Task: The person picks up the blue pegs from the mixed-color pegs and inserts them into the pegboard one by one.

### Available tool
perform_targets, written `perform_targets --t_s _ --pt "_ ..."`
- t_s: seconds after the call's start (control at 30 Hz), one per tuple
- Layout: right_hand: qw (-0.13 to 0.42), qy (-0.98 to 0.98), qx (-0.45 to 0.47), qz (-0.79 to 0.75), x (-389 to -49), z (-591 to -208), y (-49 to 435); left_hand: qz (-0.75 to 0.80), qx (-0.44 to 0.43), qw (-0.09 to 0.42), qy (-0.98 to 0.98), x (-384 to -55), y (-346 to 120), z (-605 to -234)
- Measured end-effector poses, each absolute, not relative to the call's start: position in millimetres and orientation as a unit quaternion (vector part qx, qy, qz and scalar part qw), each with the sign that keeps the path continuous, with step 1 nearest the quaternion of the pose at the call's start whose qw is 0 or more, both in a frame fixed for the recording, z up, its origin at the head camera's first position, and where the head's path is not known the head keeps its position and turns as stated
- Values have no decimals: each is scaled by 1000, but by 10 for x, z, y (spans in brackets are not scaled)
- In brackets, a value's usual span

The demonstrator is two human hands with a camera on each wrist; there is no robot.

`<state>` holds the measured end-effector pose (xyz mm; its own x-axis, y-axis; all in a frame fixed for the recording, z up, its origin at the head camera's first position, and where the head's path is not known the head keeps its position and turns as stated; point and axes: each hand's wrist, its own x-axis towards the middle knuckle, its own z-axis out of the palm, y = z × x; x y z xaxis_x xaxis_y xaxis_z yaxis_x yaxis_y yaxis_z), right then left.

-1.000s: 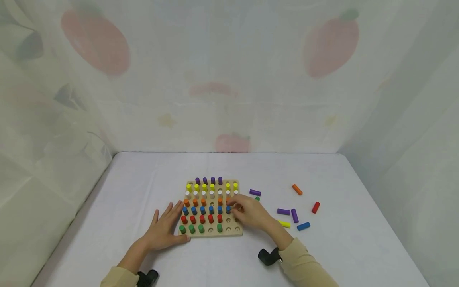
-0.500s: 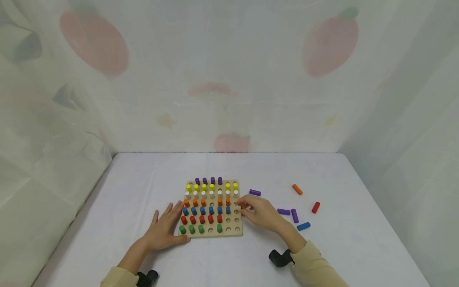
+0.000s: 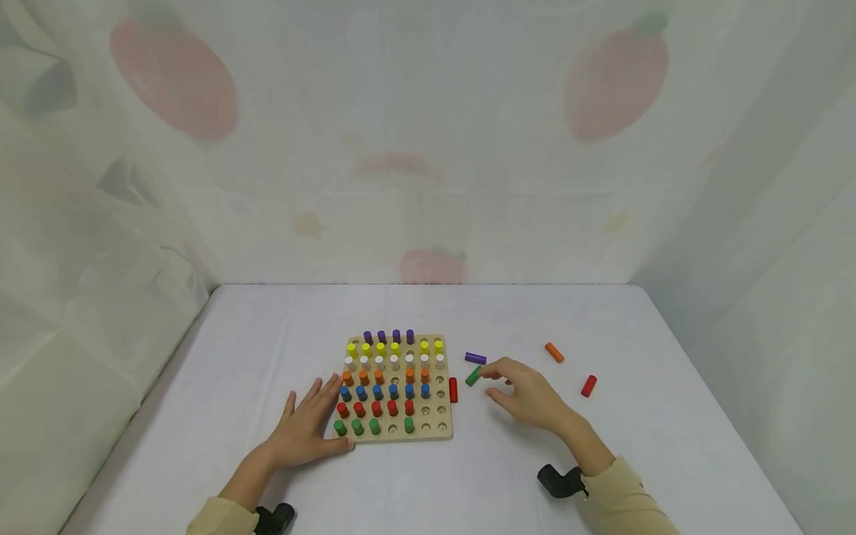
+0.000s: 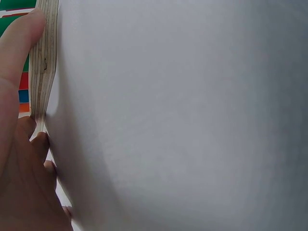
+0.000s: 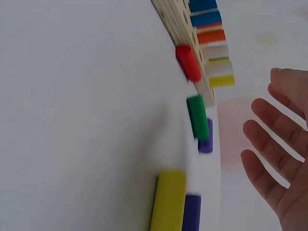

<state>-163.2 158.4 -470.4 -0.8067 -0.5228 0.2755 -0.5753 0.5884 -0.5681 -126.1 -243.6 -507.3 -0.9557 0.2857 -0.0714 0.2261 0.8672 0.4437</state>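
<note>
My left hand (image 3: 307,425) rests along the left side of a wooden pegboard (image 3: 421,437), fingers spread, thumb at its front left corner. In the left wrist view the thumb presses the board's layered edge (image 4: 44,62). Rows of coloured pegs stand in the board: purple, yellow, white, orange, blue, red and green. My right hand (image 3: 524,392) hovers to the right of the board with loosely bent fingers, holding nothing. Its fingertips are close by a green peg (image 3: 473,375). A red peg (image 3: 453,390) lies against the board's right edge.
Behind the green peg lies a purple peg (image 3: 475,358). Farther right are an orange peg (image 3: 554,352) and a red peg (image 3: 588,386). A yellow peg (image 5: 168,202) shows in the right wrist view, hidden by my hand in the head view. Patterned white curtains surround the table.
My right hand has moved from over the board out to the right, uncovering the red peg at the edge and the green peg. It now covers several other pegs. The left hand stays put.
</note>
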Motion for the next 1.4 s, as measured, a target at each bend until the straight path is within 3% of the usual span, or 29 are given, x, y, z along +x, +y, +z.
perform_targets --t_s 0.67,1.4 --pt "95 -912 248 313 -1434 -4807 2322 222 134 66 963 -1271 -2442 -5060" --pt "37 -952 167 255 -1282 -5045 2548 230 129 70 962 -1260 -2423 -5065"
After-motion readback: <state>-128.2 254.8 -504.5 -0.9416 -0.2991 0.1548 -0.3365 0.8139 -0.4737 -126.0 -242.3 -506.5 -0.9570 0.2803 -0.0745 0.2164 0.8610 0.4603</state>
